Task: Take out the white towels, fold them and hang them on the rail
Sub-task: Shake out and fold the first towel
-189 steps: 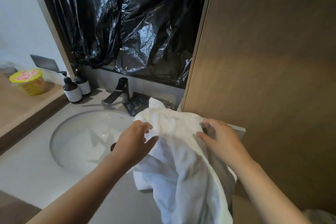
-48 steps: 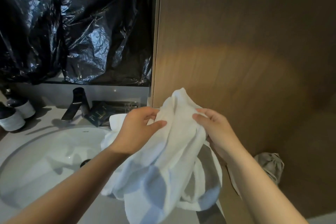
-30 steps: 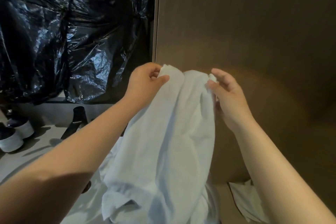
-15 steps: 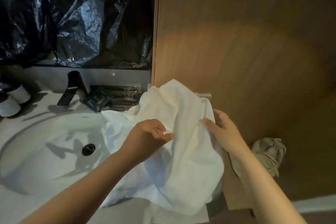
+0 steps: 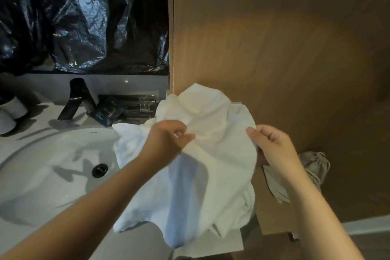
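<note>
The white towel [image 5: 221,150] is bunched up over the right end of the counter [image 5: 147,245]. Its left part spills across the right rim of the basin [image 5: 42,186], and its right part reaches past the counter's right edge. It is too crumpled to show a clean long axis. The mass runs roughly from far to near, with a rumpled peak pointing away toward the foot of the wooden panel [image 5: 274,38] and loose folds dropping toward the counter's near edge. The left hand [image 5: 168,141] comes in from the near left on an outstretched forearm, its back turned to the camera. Its thumb and curled fingers pinch a fold near the towel's middle. The right hand [image 5: 274,148] comes up from the near right, just off the counter's right edge. Its thumb lies on top of the towel's right border and its fingers are curled in around the cloth, though the fingertips are hidden behind it. Both hands are level with each other, with the towel's middle between them. A black tap [image 5: 77,99] and dark packets [image 5: 107,112] sit along the counter's far edge, under a black plastic sheet [image 5: 84,17]. The drain [image 5: 99,170] shows in the basin. A grey cloth [image 5: 314,164] lies low beside the panel, right of the right wrist.
</note>
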`<state>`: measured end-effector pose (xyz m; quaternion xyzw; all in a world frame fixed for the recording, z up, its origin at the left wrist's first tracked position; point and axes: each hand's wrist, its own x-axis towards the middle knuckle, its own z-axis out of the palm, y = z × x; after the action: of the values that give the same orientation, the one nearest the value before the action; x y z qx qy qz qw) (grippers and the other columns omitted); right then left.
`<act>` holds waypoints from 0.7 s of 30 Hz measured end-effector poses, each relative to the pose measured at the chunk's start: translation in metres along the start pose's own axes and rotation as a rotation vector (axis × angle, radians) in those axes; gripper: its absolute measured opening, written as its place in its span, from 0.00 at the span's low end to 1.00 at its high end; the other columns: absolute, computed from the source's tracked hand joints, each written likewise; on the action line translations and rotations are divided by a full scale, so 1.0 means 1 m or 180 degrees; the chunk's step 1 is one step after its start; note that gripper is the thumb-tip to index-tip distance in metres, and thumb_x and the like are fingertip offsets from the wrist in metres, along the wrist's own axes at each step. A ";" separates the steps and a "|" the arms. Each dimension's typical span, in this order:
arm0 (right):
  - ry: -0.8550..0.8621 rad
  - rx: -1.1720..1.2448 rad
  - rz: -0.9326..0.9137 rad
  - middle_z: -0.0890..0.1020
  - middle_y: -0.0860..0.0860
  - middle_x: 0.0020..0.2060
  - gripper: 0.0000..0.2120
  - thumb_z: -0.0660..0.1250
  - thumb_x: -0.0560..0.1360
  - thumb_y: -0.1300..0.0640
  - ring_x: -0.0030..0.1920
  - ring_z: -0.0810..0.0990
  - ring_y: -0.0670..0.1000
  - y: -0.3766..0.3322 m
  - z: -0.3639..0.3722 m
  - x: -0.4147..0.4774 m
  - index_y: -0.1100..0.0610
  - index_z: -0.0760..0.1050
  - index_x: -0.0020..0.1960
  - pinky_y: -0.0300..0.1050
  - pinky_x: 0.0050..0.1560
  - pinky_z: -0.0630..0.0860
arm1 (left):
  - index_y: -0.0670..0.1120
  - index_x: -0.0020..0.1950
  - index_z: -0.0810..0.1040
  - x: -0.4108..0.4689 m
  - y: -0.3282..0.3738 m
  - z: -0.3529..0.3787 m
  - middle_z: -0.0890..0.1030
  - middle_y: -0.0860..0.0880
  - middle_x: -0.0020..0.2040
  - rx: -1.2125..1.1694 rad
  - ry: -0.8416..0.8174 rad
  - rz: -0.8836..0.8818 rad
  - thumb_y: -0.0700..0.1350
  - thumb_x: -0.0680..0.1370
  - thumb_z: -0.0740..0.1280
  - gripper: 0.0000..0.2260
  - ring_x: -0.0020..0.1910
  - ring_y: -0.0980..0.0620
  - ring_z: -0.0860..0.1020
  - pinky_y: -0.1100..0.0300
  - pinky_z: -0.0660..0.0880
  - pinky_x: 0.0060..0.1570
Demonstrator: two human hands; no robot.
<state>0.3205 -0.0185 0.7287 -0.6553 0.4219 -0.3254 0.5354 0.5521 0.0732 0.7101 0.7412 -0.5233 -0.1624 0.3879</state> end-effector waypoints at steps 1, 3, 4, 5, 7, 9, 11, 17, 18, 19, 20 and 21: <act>-0.0033 -0.0038 -0.0093 0.73 0.59 0.31 0.15 0.64 0.80 0.55 0.31 0.69 0.52 -0.005 0.000 0.002 0.65 0.75 0.41 0.43 0.33 0.68 | 0.48 0.28 0.68 0.009 0.001 -0.004 0.72 0.52 0.22 -0.0127 -0.0037 -0.0186 0.41 0.73 0.74 0.19 0.24 0.59 0.71 0.73 0.66 0.30; -0.0133 -0.0084 -0.0179 0.80 0.56 0.34 0.09 0.65 0.80 0.56 0.33 0.75 0.48 -0.012 0.000 0.005 0.59 0.82 0.47 0.38 0.34 0.72 | 0.40 0.36 0.77 0.025 0.004 -0.009 0.81 0.47 0.27 -0.0567 -0.0154 -0.0675 0.42 0.75 0.72 0.10 0.26 0.58 0.79 0.67 0.75 0.32; -0.0231 -0.0050 -0.0147 0.82 0.53 0.34 0.08 0.65 0.80 0.56 0.34 0.77 0.46 -0.013 0.000 0.006 0.57 0.82 0.50 0.36 0.35 0.73 | 0.37 0.40 0.78 0.032 0.004 -0.011 0.83 0.43 0.32 -0.0692 -0.0077 -0.0759 0.42 0.75 0.72 0.10 0.32 0.52 0.83 0.62 0.79 0.36; -0.0357 -0.0030 -0.0085 0.83 0.51 0.35 0.08 0.65 0.79 0.56 0.34 0.78 0.46 -0.014 0.000 0.006 0.56 0.83 0.51 0.35 0.35 0.74 | 0.35 0.41 0.79 0.040 0.004 -0.012 0.84 0.40 0.36 -0.0695 0.0073 -0.0693 0.42 0.75 0.73 0.10 0.37 0.46 0.84 0.57 0.80 0.41; -0.0645 -0.0093 0.0074 0.83 0.51 0.35 0.09 0.66 0.78 0.54 0.34 0.79 0.45 -0.015 0.003 0.006 0.57 0.83 0.50 0.35 0.35 0.73 | 0.36 0.40 0.80 0.053 0.007 -0.015 0.84 0.39 0.40 -0.0672 0.0369 -0.0449 0.42 0.75 0.72 0.09 0.42 0.43 0.84 0.51 0.80 0.47; -0.0826 -0.0160 0.0123 0.81 0.57 0.34 0.12 0.68 0.77 0.54 0.33 0.77 0.46 -0.013 0.011 0.005 0.64 0.81 0.47 0.35 0.33 0.71 | 0.39 0.44 0.82 0.065 0.010 -0.016 0.85 0.45 0.42 -0.0742 0.0415 -0.0236 0.43 0.77 0.70 0.08 0.43 0.49 0.84 0.55 0.79 0.49; -0.0734 -0.0068 0.0077 0.79 0.56 0.29 0.13 0.69 0.76 0.58 0.28 0.74 0.45 -0.012 0.024 0.005 0.68 0.79 0.42 0.32 0.31 0.69 | 0.42 0.58 0.81 0.071 0.012 -0.015 0.83 0.49 0.54 -0.0559 0.0207 -0.0177 0.48 0.79 0.68 0.13 0.52 0.54 0.81 0.69 0.72 0.51; -0.0271 0.0261 0.0125 0.83 0.52 0.30 0.08 0.64 0.79 0.65 0.29 0.78 0.45 -0.021 0.043 0.025 0.64 0.79 0.43 0.34 0.29 0.72 | 0.45 0.78 0.59 0.051 -0.007 -0.010 0.63 0.50 0.77 -0.0410 -0.0584 -0.0276 0.58 0.79 0.63 0.32 0.73 0.55 0.65 0.66 0.59 0.65; -0.0271 0.0132 0.0150 0.82 0.51 0.31 0.07 0.66 0.78 0.62 0.30 0.79 0.46 -0.021 0.045 0.028 0.64 0.79 0.44 0.35 0.30 0.72 | 0.45 0.78 0.58 0.046 -0.009 -0.013 0.63 0.50 0.77 -0.0465 -0.0587 -0.0261 0.57 0.79 0.64 0.32 0.73 0.55 0.65 0.66 0.61 0.65; -0.0238 -0.0021 0.0204 0.82 0.51 0.31 0.08 0.69 0.77 0.58 0.31 0.79 0.47 -0.019 0.047 0.030 0.64 0.78 0.45 0.36 0.30 0.73 | 0.45 0.78 0.59 0.040 -0.011 -0.017 0.63 0.50 0.77 -0.0527 -0.0573 -0.0243 0.55 0.79 0.65 0.31 0.73 0.55 0.65 0.67 0.62 0.63; -0.0177 -0.0211 0.0264 0.81 0.50 0.33 0.10 0.72 0.75 0.55 0.32 0.78 0.47 -0.016 0.050 0.031 0.62 0.78 0.47 0.37 0.31 0.74 | 0.45 0.78 0.60 0.034 -0.013 -0.021 0.63 0.50 0.76 -0.0607 -0.0549 -0.0228 0.53 0.79 0.65 0.30 0.72 0.55 0.67 0.67 0.64 0.61; -0.0111 -0.0428 0.0313 0.80 0.50 0.34 0.12 0.73 0.74 0.51 0.31 0.78 0.46 -0.014 0.052 0.032 0.59 0.76 0.48 0.38 0.31 0.74 | 0.45 0.77 0.62 0.026 -0.015 -0.024 0.64 0.50 0.75 -0.0681 -0.0516 -0.0222 0.51 0.79 0.66 0.29 0.70 0.55 0.69 0.67 0.66 0.60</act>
<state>0.3825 -0.0238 0.7300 -0.6739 0.4651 -0.2581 0.5127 0.5878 0.0614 0.7189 0.6977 -0.5066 -0.2900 0.4152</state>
